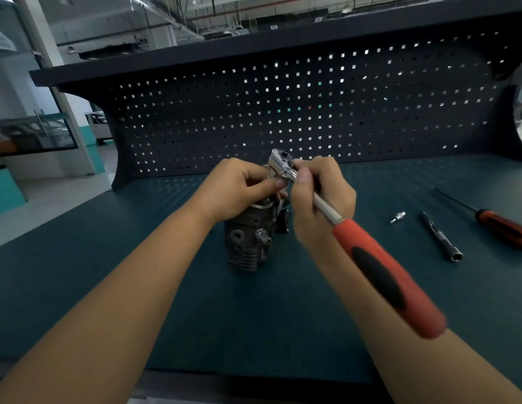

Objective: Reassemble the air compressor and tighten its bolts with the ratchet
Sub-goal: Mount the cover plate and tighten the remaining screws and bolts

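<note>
— Right hand (321, 199), centre of the scene. Holding what?
— Wrapped around the bare metal shaft of the ratchet (370, 258), fingers curled. Red-and-black grip slanting back toward the camera over the right forearm. Shiny head raised just above the knuckles.
— And the left hand (242, 185)?
— Just beside the other, fingers curled over the top of the air compressor (248, 243), thumb stretched toward the ratchet head.
— Where exactly, that air compressor?
— Upright on the dark green table (268, 316), directly beneath both hands. Dark, finned metal body.
— Anything else lying there?
— Off to the right, well apart from the hands: a small silver adapter (398, 217), then a slim dark extension bar (441, 237), then a screwdriver (498, 225) with a red-and-black handle, partly cut off at the edge.
— Behind it all?
— A dark pegboard (283, 112) across the back of the table, dotted with square holes.
</note>
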A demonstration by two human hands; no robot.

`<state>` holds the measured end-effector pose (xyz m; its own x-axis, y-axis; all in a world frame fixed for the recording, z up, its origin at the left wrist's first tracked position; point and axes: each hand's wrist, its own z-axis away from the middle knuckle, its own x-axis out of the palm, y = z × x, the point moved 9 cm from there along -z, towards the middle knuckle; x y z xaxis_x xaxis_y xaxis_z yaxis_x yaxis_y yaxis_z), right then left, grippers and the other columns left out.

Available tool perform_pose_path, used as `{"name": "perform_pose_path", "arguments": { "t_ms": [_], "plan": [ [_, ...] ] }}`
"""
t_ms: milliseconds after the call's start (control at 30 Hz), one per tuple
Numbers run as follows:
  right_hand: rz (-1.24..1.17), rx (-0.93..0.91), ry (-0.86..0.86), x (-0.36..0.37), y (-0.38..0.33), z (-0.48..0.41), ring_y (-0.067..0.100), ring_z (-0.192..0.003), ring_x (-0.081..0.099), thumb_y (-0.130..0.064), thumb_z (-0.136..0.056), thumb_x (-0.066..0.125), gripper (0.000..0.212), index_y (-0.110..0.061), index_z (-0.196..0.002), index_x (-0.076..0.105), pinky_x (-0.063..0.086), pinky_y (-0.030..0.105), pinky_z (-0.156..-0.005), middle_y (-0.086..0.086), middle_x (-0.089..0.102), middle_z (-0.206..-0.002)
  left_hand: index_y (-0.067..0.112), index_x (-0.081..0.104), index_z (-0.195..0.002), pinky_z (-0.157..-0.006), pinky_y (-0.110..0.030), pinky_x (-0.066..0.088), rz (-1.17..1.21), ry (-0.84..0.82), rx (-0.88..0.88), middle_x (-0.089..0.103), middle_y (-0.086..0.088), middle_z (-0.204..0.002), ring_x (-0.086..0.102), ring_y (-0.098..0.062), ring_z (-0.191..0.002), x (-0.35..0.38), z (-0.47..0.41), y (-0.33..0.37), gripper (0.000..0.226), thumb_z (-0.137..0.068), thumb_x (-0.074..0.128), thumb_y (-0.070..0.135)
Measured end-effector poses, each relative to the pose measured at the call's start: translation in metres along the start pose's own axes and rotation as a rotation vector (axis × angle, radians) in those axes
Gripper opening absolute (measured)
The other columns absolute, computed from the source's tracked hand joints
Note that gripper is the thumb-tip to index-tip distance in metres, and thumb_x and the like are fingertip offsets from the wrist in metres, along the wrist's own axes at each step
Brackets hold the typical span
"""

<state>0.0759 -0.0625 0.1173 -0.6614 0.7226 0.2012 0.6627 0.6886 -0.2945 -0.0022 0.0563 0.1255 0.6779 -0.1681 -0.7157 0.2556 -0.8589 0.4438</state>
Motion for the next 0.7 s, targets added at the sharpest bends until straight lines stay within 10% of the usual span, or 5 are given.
{"name": "perform_pose_path", "arguments": {
  "t_ms": [133, 233, 367, 500, 700],
  "plan": [
    [0.309, -0.178, -0.087, 0.007, -0.01, -0.007, 0.014, -0.062, 0.055, -0.023, -0.087, 0.052, 0.027, -0.002, -0.075, 0.065, 0.044, 0.03, -0.056, 0.006, 0.064, -0.065, 0.023, 0.064, -0.054, -0.046, -0.022, 0.028, -0.019, 0.019, 0.016, 0.049, 0.003, -0.044, 0.035, -0.005, -0.045, 0.0, 0.0, 0.0, 0.037, -0.09, 0.06, 0.022],
    [-0.035, 0.183, -0.191, 0.012, 0.015, -0.012, 0.001, -0.061, 0.057, -0.029, -0.089, 0.059, 0.015, -0.027, -0.075, 0.057, 0.043, 0.015, -0.055, -0.016, 0.059, -0.063, 0.032, 0.059, -0.043, -0.042, -0.017, 0.025, -0.036, 0.032, 0.02, 0.046, 0.009, -0.038, 0.035, -0.005, -0.038, 0.0, 0.0, 0.001, 0.049, -0.091, 0.059, 0.02],
    [-0.574, 0.655, -0.046, 0.015, 0.058, -0.003, 0.001, -0.051, 0.052, -0.035, -0.087, 0.059, 0.022, -0.014, -0.083, 0.065, 0.044, 0.014, -0.052, -0.011, 0.055, -0.052, 0.039, 0.059, -0.046, -0.043, -0.009, 0.03, -0.011, 0.039, 0.003, 0.053, 0.02, -0.041, 0.046, 0.003, -0.04, -0.001, 0.0, 0.003, 0.049, -0.093, 0.056, 0.027],
    [-0.908, 1.127, 0.105, 0.034, 0.094, 0.03, 0.003, -0.043, 0.05, -0.046, -0.097, 0.041, 0.044, -0.009, -0.081, 0.058, 0.042, 0.015, -0.043, -0.006, 0.053, -0.049, 0.013, 0.074, -0.067, -0.055, -0.031, 0.042, -0.02, 0.006, 0.007, 0.066, -0.007, -0.059, 0.053, -0.019, -0.051, 0.005, 0.0, 0.007, 0.036, -0.092, 0.056, 0.033],
    [-0.468, 0.567, 0.047, 0.001, 0.059, -0.003, 0.0, -0.045, 0.05, -0.027, -0.098, 0.051, 0.029, -0.012, -0.074, 0.057, 0.039, 0.013, -0.043, -0.011, 0.054, -0.051, 0.001, 0.067, -0.063, -0.05, -0.033, 0.038, -0.07, -0.023, -0.015, 0.058, -0.007, -0.051, 0.046, -0.027, -0.047, 0.01, 0.0, 0.007, 0.05, -0.091, 0.053, 0.04]
  ]
}}
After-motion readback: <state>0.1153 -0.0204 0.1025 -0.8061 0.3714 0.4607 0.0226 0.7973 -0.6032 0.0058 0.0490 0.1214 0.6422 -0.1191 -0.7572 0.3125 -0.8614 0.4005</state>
